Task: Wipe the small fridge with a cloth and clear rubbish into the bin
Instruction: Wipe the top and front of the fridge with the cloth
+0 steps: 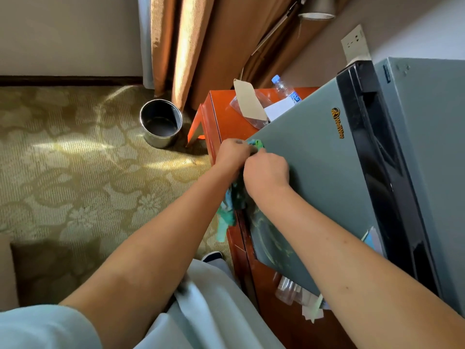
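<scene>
A small grey fridge (324,157) with a black top strip stands on an orange wooden cabinet (221,117) at the right. In front of its door, my left hand (232,157) and my right hand (266,175) both grip a green cloth (227,210). A bit of the cloth shows above my fingers and the rest hangs down between my wrists. A round metal bin (161,123) stands on the carpet to the left of the cabinet. On the cabinet behind the fridge lie a plastic water bottle (285,90), a flattened clear bottle and papers (249,100).
Orange curtains (201,46) hang behind the bin. More clear plastic and paper scraps (299,295) lie on the cabinet near the fridge's front corner. A wall socket (354,44) is above the fridge. Patterned carpet (75,159) covers the floor to the left.
</scene>
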`<action>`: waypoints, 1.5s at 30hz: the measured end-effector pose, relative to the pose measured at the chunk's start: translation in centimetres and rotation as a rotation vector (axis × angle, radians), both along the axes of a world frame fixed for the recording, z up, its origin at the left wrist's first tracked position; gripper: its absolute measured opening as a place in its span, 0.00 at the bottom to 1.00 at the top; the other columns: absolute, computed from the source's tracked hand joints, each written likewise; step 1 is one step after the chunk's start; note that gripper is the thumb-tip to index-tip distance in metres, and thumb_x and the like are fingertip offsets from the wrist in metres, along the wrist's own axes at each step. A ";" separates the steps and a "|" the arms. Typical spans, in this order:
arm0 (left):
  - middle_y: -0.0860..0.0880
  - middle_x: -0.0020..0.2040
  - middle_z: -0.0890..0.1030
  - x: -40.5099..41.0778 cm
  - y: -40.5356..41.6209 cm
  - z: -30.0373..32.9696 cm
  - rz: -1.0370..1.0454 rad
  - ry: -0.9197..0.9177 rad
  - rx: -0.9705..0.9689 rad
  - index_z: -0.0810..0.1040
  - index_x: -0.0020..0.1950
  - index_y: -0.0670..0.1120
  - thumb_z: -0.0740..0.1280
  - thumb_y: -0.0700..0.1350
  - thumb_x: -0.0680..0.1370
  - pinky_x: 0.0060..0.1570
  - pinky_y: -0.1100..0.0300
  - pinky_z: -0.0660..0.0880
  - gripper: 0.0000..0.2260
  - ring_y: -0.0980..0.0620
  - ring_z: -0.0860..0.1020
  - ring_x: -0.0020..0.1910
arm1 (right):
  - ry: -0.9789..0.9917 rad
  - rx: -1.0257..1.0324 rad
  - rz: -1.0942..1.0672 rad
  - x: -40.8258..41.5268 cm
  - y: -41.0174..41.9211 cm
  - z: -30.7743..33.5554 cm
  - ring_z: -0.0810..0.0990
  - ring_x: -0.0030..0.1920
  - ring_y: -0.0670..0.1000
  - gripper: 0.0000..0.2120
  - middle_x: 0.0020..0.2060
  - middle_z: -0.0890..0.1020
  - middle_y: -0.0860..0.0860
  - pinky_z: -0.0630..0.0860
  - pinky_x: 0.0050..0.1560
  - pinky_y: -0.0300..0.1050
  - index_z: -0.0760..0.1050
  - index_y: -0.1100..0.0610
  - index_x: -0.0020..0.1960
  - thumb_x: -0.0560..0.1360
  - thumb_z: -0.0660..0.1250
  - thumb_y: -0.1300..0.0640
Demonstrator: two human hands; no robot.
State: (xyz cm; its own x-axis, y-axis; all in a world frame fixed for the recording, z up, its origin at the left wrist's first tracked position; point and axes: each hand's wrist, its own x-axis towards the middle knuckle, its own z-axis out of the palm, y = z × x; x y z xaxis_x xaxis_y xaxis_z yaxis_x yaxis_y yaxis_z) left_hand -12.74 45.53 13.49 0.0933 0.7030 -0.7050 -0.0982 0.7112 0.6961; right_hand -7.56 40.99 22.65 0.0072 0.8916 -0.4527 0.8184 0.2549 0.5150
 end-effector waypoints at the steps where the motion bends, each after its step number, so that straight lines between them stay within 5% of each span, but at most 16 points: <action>1: 0.43 0.32 0.76 -0.1 0.4 -0.2 0.003 0.006 0.006 0.76 0.30 0.46 0.76 0.42 0.66 0.35 0.53 0.71 0.10 0.49 0.75 0.34 | 0.014 0.008 -0.006 0.0 0.4 -0.3 0.82 0.53 0.55 0.15 0.60 0.77 0.56 0.70 0.40 0.47 0.76 0.58 0.65 0.82 0.56 0.62; 4: 0.39 0.33 0.79 0.3 -0.2 -2.2 -0.026 0.063 -0.038 0.79 0.33 0.41 0.75 0.42 0.67 0.38 0.49 0.76 0.08 0.43 0.79 0.34 | 0.022 -0.045 -0.032 0.1 0.0 -2.0 0.82 0.53 0.55 0.15 0.59 0.78 0.56 0.71 0.39 0.47 0.77 0.58 0.65 0.82 0.56 0.62; 8: 0.36 0.46 0.85 1.2 -3.7 -4.4 -0.102 0.050 -0.165 0.82 0.43 0.38 0.75 0.41 0.67 0.53 0.42 0.81 0.09 0.39 0.84 0.50 | -0.010 -0.198 -0.072 0.5 -2.4 -3.5 0.81 0.56 0.54 0.14 0.58 0.81 0.53 0.72 0.43 0.46 0.79 0.56 0.63 0.82 0.59 0.60; 14: 0.42 0.33 0.75 0.5 -2.2 -2.0 -0.088 0.039 -0.096 0.74 0.33 0.42 0.74 0.39 0.70 0.37 0.49 0.72 0.10 0.47 0.75 0.37 | -0.009 -0.120 -0.026 0.1 -1.0 -1.5 0.81 0.55 0.53 0.14 0.56 0.82 0.53 0.70 0.41 0.45 0.80 0.55 0.60 0.82 0.57 0.62; 18: 0.38 0.36 0.81 0.3 -0.2 -2.6 -0.029 0.076 -0.047 0.81 0.36 0.39 0.76 0.47 0.63 0.41 0.44 0.81 0.12 0.48 0.79 0.35 | 0.030 -0.026 -0.012 0.0 0.0 -1.6 0.81 0.54 0.54 0.15 0.59 0.79 0.56 0.69 0.39 0.46 0.77 0.58 0.63 0.83 0.56 0.62; 24: 0.43 0.32 0.76 1.8 -4.9 -4.7 -0.155 0.103 -0.120 0.79 0.36 0.43 0.74 0.47 0.61 0.38 0.54 0.72 0.10 0.48 0.76 0.35 | 0.015 -0.163 -0.089 0.9 -3.5 -3.9 0.81 0.59 0.54 0.16 0.61 0.80 0.54 0.70 0.42 0.46 0.78 0.56 0.64 0.83 0.56 0.63; 27: 0.45 0.33 0.79 2.1 -6.5 -3.9 -0.189 0.126 -0.131 0.82 0.41 0.40 0.77 0.45 0.68 0.36 0.58 0.72 0.09 0.48 0.77 0.34 | 0.000 -0.195 -0.080 1.5 -5.3 -3.4 0.81 0.59 0.54 0.16 0.61 0.80 0.53 0.70 0.42 0.46 0.78 0.56 0.64 0.83 0.56 0.62; 32: 0.41 0.36 0.84 1.9 -5.6 -1.9 -0.136 0.126 -0.054 0.81 0.37 0.38 0.77 0.43 0.65 0.42 0.46 0.81 0.10 0.42 0.84 0.39 | 0.011 -0.125 -0.050 1.4 -4.6 -0.4 0.80 0.61 0.54 0.16 0.62 0.80 0.53 0.74 0.49 0.46 0.78 0.55 0.64 0.82 0.56 0.62; 37: 0.47 0.34 0.84 1.2 -3.4 1.3 -0.098 0.190 0.089 0.83 0.35 0.44 0.76 0.45 0.68 0.43 0.52 0.80 0.06 0.45 0.84 0.41 | 0.005 0.004 -0.012 1.2 -4.2 0.9 0.82 0.52 0.54 0.15 0.58 0.78 0.56 0.71 0.38 0.46 0.77 0.58 0.63 0.83 0.55 0.63; 41: 0.48 0.29 0.79 1.9 -4.8 -0.5 -0.128 0.231 0.054 0.78 0.31 0.44 0.74 0.44 0.69 0.39 0.55 0.76 0.09 0.46 0.79 0.35 | 0.032 -0.012 -0.059 1.8 -5.4 -0.7 0.81 0.55 0.55 0.16 0.60 0.77 0.56 0.70 0.40 0.47 0.76 0.58 0.66 0.83 0.54 0.62; 45: 0.41 0.39 0.84 2.8 -8.4 -2.5 -0.216 0.239 0.003 0.83 0.41 0.38 0.74 0.43 0.69 0.46 0.48 0.80 0.08 0.44 0.83 0.42 | 0.038 -0.115 -0.112 2.1 -8.2 -1.9 0.80 0.60 0.54 0.17 0.63 0.78 0.55 0.69 0.43 0.46 0.76 0.57 0.67 0.83 0.54 0.63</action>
